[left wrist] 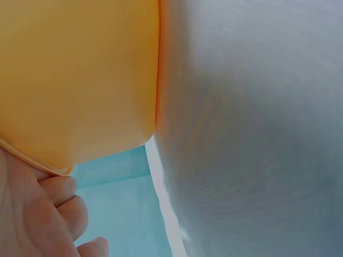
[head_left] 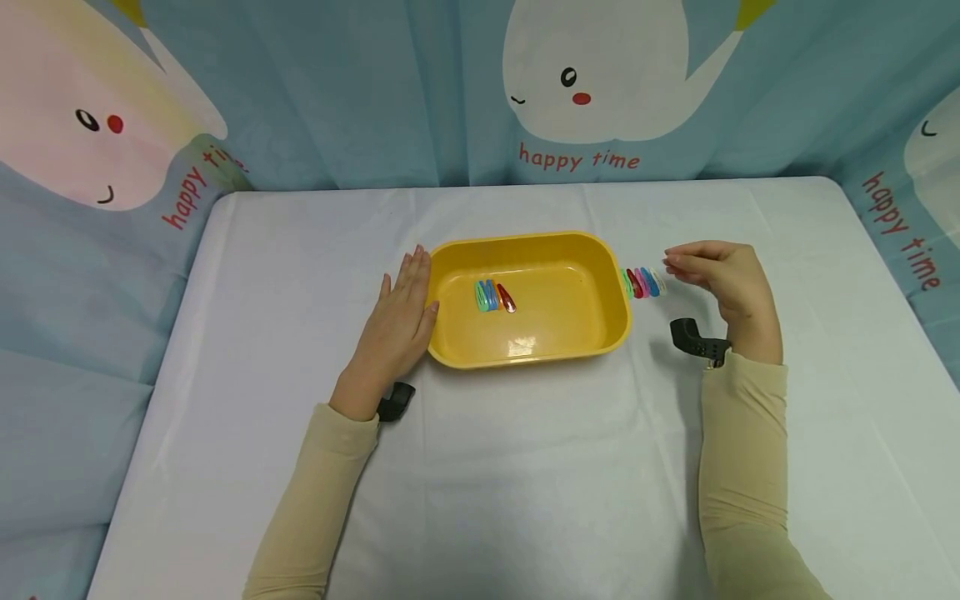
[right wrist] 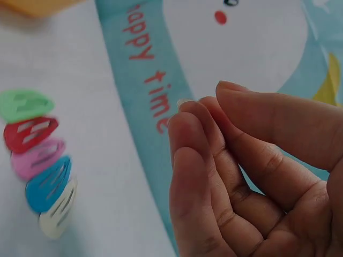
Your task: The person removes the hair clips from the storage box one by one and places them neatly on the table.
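A yellow plastic tray [head_left: 555,312] sits mid-table, with several snap hair clips [head_left: 491,296] in green, blue and red lying inside toward its left. My left hand [head_left: 396,321] rests along the tray's left end, fingers straight; its fingers touch the rim in the left wrist view. Beside the tray's right end lies a row of hair clips [head_left: 643,282]: green, red, pink, blue and white. Just right of that row, my right hand [head_left: 723,279] hovers above the cloth, fingers loosely bent. The right wrist view shows nothing between thumb and fingers, and the blue clip [right wrist: 49,184] lies apart from them.
White cloth covers the table [head_left: 525,483]. A blue curtain [head_left: 360,92] with whale prints hangs along the far edge and both sides. Black wrist cameras [head_left: 697,340] sit at both cuffs.
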Tool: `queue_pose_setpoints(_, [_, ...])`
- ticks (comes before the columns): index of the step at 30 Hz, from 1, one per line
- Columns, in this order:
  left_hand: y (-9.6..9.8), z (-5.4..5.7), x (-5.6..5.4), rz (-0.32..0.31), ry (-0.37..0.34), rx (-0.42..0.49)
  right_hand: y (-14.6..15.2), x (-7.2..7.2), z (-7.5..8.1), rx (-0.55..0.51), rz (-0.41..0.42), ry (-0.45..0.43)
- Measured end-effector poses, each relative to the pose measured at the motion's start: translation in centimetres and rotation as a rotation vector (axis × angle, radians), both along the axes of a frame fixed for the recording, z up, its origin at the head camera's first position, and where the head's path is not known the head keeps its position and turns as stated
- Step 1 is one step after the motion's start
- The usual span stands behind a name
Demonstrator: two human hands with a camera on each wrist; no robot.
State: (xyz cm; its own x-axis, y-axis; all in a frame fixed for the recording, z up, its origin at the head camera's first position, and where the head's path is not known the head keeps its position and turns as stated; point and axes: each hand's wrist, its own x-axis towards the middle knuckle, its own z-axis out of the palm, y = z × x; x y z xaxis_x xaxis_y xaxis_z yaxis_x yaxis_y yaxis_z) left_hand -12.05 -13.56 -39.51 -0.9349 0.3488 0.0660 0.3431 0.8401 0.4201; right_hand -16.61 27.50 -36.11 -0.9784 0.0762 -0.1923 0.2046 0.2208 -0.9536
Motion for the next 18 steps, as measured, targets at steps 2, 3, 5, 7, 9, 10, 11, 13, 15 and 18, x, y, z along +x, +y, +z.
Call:
queue_pose_setpoints(2, [0.0,0.0,0.0,-0.002,0.000,0.000,-0.3,0.1,0.4,-0.012,0.015,0.024])
queue_pose_setpoints(3, [0.0,0.0,0.0,-0.002,0.000,0.002,-0.5,0.2,0.6,-0.015,0.022,0.033])
queue_pose_setpoints(5, [0.0,0.0,0.0,-0.002,0.000,0.002,-0.9,0.3,1.0,-0.013,0.031,0.047])
queue_pose_setpoints(7, [0.0,0.0,0.0,-0.004,0.000,0.003,-1.4,0.4,1.4,-0.003,0.041,0.059])
queue_pose_setpoints(9, [0.0,0.0,0.0,-0.005,-0.001,0.006,-1.8,0.5,1.6,0.016,0.054,0.073])
queue_pose_setpoints(10, [0.0,-0.1,0.0,-0.005,0.001,0.005,-2.0,0.6,1.8,0.024,0.062,0.078])
queue_pose_setpoints(11, [-0.1,-0.1,0.0,-0.005,0.002,0.006,-2.3,0.6,1.9,0.035,0.068,0.083])
queue_pose_setpoints(13, [-0.1,-0.2,0.0,-0.005,0.007,0.007,-2.6,0.7,2.0,0.046,0.080,0.089])
queue_pose_setpoints(15, [-0.1,-0.2,0.0,-0.006,0.010,0.009,-2.9,0.8,2.1,0.052,0.092,0.087])
queue_pose_setpoints(18, [-0.1,-0.2,0.0,-0.006,0.011,0.012,-3.3,0.9,2.3,0.049,0.107,0.083])
